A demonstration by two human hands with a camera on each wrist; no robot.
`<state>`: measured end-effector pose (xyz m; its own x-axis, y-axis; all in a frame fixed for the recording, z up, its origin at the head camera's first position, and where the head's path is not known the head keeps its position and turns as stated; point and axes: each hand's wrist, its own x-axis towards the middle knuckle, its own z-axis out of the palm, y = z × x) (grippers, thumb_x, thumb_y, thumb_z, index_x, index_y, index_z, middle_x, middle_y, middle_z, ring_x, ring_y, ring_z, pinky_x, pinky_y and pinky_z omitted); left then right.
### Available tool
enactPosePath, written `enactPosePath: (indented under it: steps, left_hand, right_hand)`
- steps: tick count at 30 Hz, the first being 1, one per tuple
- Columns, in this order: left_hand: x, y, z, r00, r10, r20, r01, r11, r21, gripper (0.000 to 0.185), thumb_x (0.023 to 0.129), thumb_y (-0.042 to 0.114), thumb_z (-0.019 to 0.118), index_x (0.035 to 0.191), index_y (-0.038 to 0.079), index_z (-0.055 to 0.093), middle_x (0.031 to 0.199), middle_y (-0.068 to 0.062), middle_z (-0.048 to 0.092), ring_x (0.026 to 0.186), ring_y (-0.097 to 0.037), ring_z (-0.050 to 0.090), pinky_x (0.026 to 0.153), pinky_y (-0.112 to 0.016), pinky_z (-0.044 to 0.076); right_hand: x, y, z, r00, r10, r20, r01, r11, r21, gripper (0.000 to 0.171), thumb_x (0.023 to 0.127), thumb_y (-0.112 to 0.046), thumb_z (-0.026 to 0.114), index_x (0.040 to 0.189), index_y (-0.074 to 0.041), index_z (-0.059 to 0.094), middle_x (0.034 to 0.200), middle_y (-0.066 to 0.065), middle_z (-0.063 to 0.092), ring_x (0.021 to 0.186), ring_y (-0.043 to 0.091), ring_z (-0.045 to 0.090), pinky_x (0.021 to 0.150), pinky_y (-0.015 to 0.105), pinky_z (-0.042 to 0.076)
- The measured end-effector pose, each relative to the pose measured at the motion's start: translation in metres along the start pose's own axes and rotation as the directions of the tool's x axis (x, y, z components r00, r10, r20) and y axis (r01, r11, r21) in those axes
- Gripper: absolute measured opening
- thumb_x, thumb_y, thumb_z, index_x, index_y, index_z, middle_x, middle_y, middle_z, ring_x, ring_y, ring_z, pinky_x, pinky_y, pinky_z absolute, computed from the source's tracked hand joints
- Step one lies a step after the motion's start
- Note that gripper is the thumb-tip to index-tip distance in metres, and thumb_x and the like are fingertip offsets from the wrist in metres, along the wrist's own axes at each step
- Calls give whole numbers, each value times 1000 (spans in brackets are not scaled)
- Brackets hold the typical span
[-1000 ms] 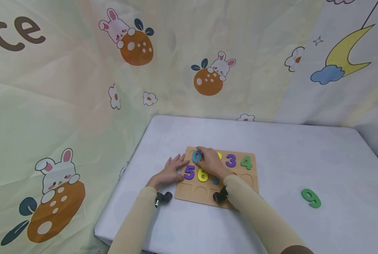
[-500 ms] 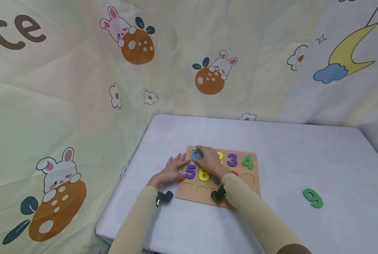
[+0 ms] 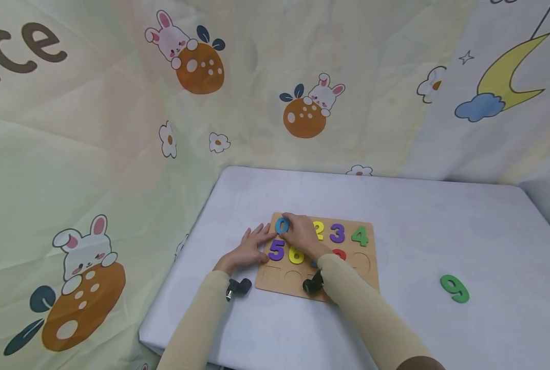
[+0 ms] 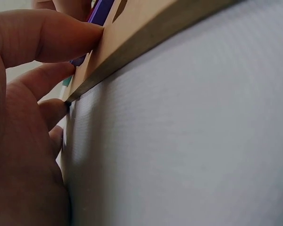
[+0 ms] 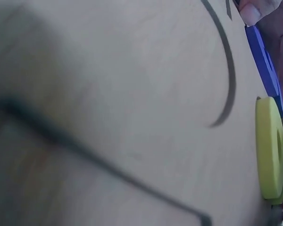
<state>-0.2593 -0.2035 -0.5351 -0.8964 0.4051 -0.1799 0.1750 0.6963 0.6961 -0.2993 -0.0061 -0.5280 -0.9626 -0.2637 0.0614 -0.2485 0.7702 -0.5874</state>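
A wooden number board (image 3: 364,272) lies on the table and holds a yellow 2 (image 3: 319,229), purple 3 (image 3: 337,233), green 4 (image 3: 360,236), purple 5 (image 3: 276,250) and yellow 6 (image 3: 295,255). My right hand (image 3: 292,229) lies over the board's top left and its fingertips pinch a blue 0 (image 3: 281,225) at the corner slot. My left hand (image 3: 258,240) rests flat on the table, with straight fingers against the board's left edge (image 4: 127,52). The right hand hides one slot beside the 0. A green 9 (image 3: 454,288) lies loose on the table at the right.
The table (image 3: 441,221) wears a pale lilac cloth, and its left and near edges are close to the board. Printed fabric with rabbits hangs behind and at the left. The board's bottom row shows shape cut-outs (image 3: 270,274). A red piece (image 3: 339,254) peeks out beside my right forearm.
My right hand has shifted the blue 0 a little left, toward the board's top-left corner. The yellow 2 is now uncovered. The left hand has stayed put.
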Motion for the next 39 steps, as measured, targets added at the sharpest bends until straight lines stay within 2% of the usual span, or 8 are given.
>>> enactPosePath:
  steps: [3,10,16,24,27,31,35,39]
  left_hand:
    - [0,0,0,1000,-15,5,15,1000,-3,81,71,15,69,148,21,44,163,5,14,151,-15,-2,119,-45,-14]
    - [0,-1,0,1000,23,-7,-23,1000,-1,79,72,15,68,147,17,45,163,0,16,151,-18,0,120,-46,-12]
    - [-1,1,-1,1000,22,-11,-22,1000,5,79,72,16,68,148,18,45,163,1,15,151,-17,0,120,-45,-12]
    - [-3,2,0,1000,15,-6,-15,1000,-6,78,73,15,69,147,17,45,163,1,15,151,-19,-1,119,-46,-13]
    - [-2,1,0,1000,12,-5,-12,1000,-2,77,74,15,69,147,17,46,163,1,15,151,-19,-1,119,-46,-12]
    - [-1,1,1,1000,5,-3,-5,1000,4,77,74,15,69,147,18,46,163,1,14,151,-19,-2,120,-46,-12]
    - [0,0,1,1000,2,-10,-2,1000,21,77,74,14,69,147,19,46,163,2,14,151,-18,-2,120,-45,-12]
    - [0,-1,2,1000,2,-14,-2,1000,28,77,73,15,70,147,19,46,163,2,15,151,-18,-1,120,-45,-12]
  right_hand:
    - [0,0,0,1000,2,7,-3,1000,5,63,85,-31,75,142,-19,51,136,8,59,128,30,51,109,47,41]
    - [0,2,-1,1000,-6,4,6,1000,29,62,85,-31,76,141,-18,52,135,8,60,127,31,51,110,49,39]
    - [1,2,-3,1000,-15,16,14,999,42,63,86,-31,75,142,-17,51,137,8,59,128,31,51,109,48,40]
    - [-6,6,-8,998,12,63,-20,992,128,63,89,-27,71,146,-18,45,142,7,54,129,28,50,109,47,41]
    - [-10,9,-11,999,-14,52,5,986,165,62,90,-23,69,146,-15,45,132,9,59,114,26,58,101,44,48]
    - [-13,15,-17,1000,-26,16,23,983,180,61,89,-20,69,145,-14,47,124,9,62,101,24,57,92,41,52]
    - [-14,23,-23,1000,-20,-4,20,987,159,63,88,-25,72,145,-15,47,137,8,57,121,26,54,104,45,46]
    - [-19,30,-30,1000,-15,-6,16,982,188,63,88,-25,72,145,-13,47,141,10,54,133,31,46,110,50,39]
